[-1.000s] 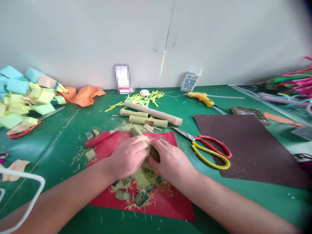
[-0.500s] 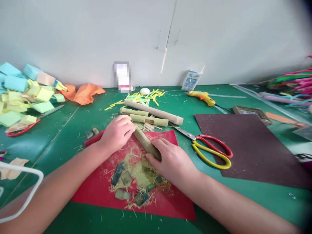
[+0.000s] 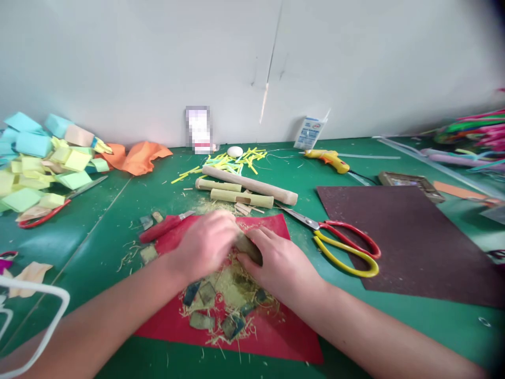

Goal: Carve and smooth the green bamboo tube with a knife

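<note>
the right hand [image 3: 282, 263] curls round the near end of a bamboo tube [image 3: 249, 248], thumb on the left, fingers over the top. the left hand [image 3: 209, 245] is blurred, bent over the tube's far part; i cannot tell whether it grips. the tube slants from near right to far left above a red sheet [image 3: 292, 342], with chips and shavings [image 3: 202, 320] below it.

a blue-and-white packet [image 3: 310, 133] leaning on the far wall [image 3: 138, 63] carries print too small to read; the upright panel [image 3: 199, 130] left of it is pixelated.

the red sheet's near edge runs unbroken between the forearms. at its far left corner lies a red-handled knife [image 3: 161, 228]. to the right, scissors [image 3: 320, 228] overlap the brown sheet [image 3: 406, 239]; a strip of green tabletop [image 3: 90, 263] separates the two sheets.
</note>
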Demonstrator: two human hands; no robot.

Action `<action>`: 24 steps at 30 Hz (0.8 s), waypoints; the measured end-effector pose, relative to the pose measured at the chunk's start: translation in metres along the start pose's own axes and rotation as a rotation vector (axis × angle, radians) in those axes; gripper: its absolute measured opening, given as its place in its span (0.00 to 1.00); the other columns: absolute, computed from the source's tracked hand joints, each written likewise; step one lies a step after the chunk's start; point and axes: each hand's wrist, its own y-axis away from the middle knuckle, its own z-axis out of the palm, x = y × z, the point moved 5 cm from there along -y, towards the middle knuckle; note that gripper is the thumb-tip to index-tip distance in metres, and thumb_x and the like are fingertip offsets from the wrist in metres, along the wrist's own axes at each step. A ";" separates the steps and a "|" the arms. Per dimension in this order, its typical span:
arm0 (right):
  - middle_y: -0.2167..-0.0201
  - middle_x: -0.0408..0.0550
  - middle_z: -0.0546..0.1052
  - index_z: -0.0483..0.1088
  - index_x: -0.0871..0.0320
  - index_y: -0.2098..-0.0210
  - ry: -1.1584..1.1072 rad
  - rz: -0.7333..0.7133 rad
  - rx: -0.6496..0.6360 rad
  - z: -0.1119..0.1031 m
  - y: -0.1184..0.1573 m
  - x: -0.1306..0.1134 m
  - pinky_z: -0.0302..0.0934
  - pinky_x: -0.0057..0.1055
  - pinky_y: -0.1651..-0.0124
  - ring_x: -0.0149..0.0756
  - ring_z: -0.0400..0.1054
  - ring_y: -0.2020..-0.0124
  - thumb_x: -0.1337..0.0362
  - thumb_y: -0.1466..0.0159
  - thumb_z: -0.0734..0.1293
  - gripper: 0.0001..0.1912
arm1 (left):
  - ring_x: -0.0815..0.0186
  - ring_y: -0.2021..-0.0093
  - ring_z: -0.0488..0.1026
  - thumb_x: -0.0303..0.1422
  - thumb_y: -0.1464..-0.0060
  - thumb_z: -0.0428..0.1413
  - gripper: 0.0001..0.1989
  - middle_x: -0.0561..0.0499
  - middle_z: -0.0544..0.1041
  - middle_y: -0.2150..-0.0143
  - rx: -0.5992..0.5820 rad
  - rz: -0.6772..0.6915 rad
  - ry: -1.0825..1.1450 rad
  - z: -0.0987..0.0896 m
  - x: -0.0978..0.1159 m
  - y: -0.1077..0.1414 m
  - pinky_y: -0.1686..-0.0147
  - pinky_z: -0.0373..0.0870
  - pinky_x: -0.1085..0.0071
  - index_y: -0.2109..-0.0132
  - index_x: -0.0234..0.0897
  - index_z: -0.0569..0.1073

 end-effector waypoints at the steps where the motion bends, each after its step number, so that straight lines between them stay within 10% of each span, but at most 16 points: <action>1: 0.65 0.45 0.72 0.66 0.57 0.63 -0.004 0.001 0.001 0.000 0.000 0.000 0.53 0.29 0.68 0.35 0.67 0.67 0.62 0.40 0.64 0.07 | 0.61 0.50 0.68 0.25 0.41 0.50 0.09 0.45 0.75 0.59 -0.031 0.029 0.028 0.002 0.004 0.000 0.49 0.67 0.61 0.60 0.34 0.74; 24: 0.68 0.44 0.72 0.67 0.57 0.67 0.028 0.023 0.011 -0.002 0.001 -0.001 0.51 0.29 0.70 0.33 0.66 0.70 0.60 0.41 0.64 0.07 | 0.60 0.52 0.68 0.27 0.41 0.51 0.08 0.46 0.76 0.61 0.032 -0.005 0.009 0.000 -0.002 -0.001 0.50 0.68 0.58 0.61 0.36 0.75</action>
